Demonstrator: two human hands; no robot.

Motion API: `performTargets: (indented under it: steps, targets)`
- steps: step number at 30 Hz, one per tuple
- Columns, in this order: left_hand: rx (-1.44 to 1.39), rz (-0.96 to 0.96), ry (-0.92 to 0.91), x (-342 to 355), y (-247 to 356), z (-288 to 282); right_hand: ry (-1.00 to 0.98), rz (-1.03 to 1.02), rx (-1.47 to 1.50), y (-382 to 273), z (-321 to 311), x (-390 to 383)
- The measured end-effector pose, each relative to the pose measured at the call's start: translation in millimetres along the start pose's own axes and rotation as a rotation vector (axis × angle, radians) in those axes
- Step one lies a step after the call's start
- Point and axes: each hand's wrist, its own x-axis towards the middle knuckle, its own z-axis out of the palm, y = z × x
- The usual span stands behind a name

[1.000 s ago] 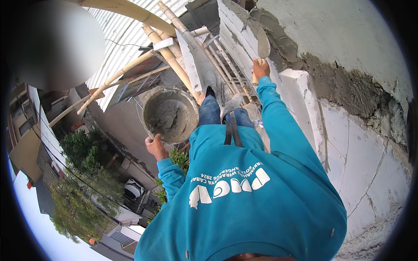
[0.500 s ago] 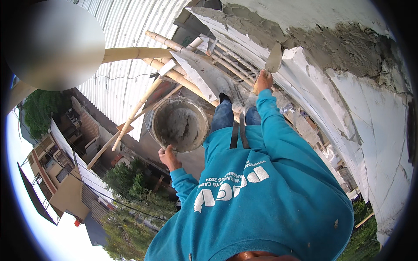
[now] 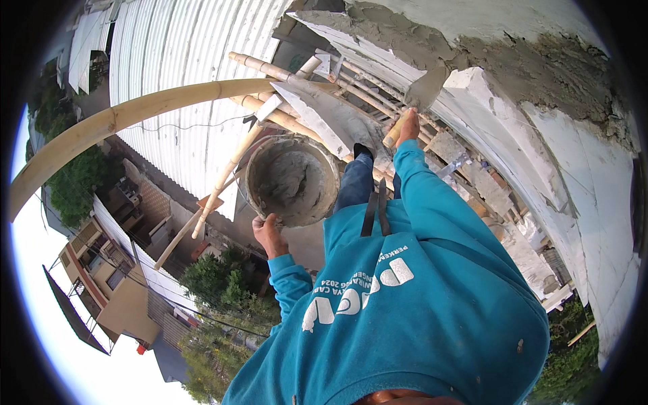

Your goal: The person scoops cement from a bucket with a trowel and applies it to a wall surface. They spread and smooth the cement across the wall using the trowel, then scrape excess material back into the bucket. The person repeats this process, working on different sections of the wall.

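Observation:
My right hand [image 3: 407, 125] is closed round the wooden handle of a trowel [image 3: 425, 89]. The trowel's grey blade lies at the edge of the block wall [image 3: 472, 91], close to a band of wet mortar [image 3: 533, 71]; whether it touches the wall I cannot tell. My left hand [image 3: 270, 236] grips the near rim of a round bucket [image 3: 254, 192]. Grey mortar [image 3: 297, 179] sits in the bucket, with a hollow scooped in its middle. The fingers inside the rim are partly hidden.
Bamboo poles [image 3: 226, 172] form scaffolding round the bucket, and one long pole [image 3: 101, 128] curves across the left. A mortar-smeared board [image 3: 314, 115] lies by my foot. Beyond are a corrugated roof [image 3: 182, 74], and far below, houses [image 3: 101, 270] and trees [image 3: 216, 280].
The trowel has turned, so its handle shows more and its blade tilts up to the right. The whole view has shifted slightly. My left hand still holds the bucket rim.

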Motion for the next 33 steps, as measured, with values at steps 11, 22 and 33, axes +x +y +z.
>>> performTargets:
  steps: [11,22,33]
  targets:
    - [0.156,0.033,0.062,17.6,-1.2,-20.2,-0.082,0.15,-0.06,26.5,11.6,11.3]
    - [0.083,0.033,0.041,25.4,6.1,-20.1,-0.242,0.015,-0.57,15.2,79.6,40.5]
    - [0.104,0.092,0.024,44.7,-4.8,26.4,-0.491,-0.709,-1.371,-45.4,-23.4,-79.4]
